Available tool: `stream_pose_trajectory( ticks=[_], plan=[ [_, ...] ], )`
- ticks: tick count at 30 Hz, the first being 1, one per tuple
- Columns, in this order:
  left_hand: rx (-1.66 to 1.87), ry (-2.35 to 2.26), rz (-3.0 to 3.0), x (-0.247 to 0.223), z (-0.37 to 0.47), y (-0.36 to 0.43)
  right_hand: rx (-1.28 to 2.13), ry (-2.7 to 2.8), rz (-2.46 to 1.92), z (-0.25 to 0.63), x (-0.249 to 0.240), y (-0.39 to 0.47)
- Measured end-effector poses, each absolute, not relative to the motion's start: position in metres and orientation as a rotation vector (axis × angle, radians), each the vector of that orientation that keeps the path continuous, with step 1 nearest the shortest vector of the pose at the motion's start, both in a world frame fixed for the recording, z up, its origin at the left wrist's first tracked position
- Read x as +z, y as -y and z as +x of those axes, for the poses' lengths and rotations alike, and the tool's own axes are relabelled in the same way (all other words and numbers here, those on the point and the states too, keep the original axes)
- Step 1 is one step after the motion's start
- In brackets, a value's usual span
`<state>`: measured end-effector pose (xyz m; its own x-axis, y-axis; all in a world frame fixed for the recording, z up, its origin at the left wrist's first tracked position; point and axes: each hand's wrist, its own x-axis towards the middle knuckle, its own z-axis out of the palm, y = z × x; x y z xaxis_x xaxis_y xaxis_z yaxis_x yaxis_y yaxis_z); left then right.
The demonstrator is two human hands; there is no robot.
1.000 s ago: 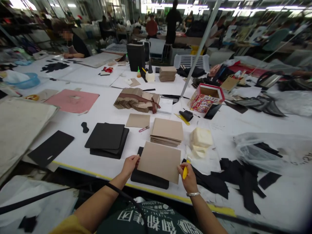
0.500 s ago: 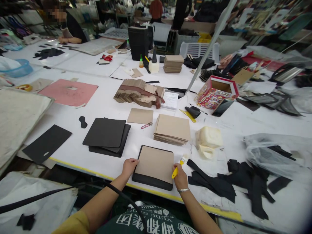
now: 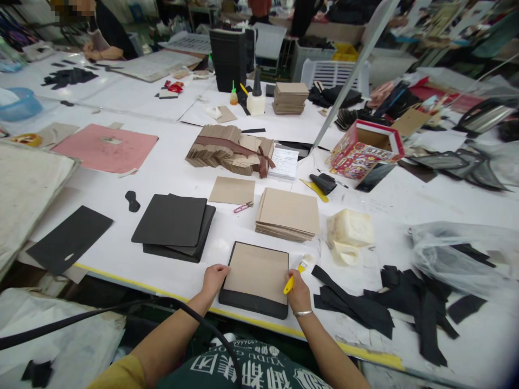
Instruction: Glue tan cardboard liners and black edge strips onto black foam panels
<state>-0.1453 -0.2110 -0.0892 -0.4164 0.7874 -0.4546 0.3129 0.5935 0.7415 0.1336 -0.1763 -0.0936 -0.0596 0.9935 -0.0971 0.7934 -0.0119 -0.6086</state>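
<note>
On black panel [image 3: 253, 305], board [image 3: 256, 271], brush [image 3: 301, 267] in right hand [image 3: 299, 293]

From here I lose part of the yellow brush [image 3: 301, 268]'s handle inside the right hand [image 3: 299, 294] at five o'clock. At seven, I can't tell whether the left hand [image 3: 214, 279] grips or merely touches the cardboard sheet [image 3: 257, 273]. Toward one, the notepad [image 3: 285, 162]'s writing is too small to read. Picture edges crop the blue basin [image 3: 24, 106] near ten and the plastic bag [image 3: 440, 246] past three.
</note>
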Motion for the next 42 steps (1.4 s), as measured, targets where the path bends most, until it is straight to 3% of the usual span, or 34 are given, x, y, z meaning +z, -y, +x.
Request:
stream_pose_trajectory(
  ticks=[12,23,42],
  plan=[
    [0.642,-1.989,0.917,-0.095,-0.149,0.214,0.544,2.145,-1.929,0.133,-0.103,0.177],
    [0.586,-2.014,0.943,-0.098,-0.150,0.210,0.581,2.165,-2.053,0.129,-0.101,0.170],
    [0.200,-1.971,1.310,-0.083,-0.163,0.194,0.500,2.451,-2.140,0.116,-0.082,0.165]
  ],
)
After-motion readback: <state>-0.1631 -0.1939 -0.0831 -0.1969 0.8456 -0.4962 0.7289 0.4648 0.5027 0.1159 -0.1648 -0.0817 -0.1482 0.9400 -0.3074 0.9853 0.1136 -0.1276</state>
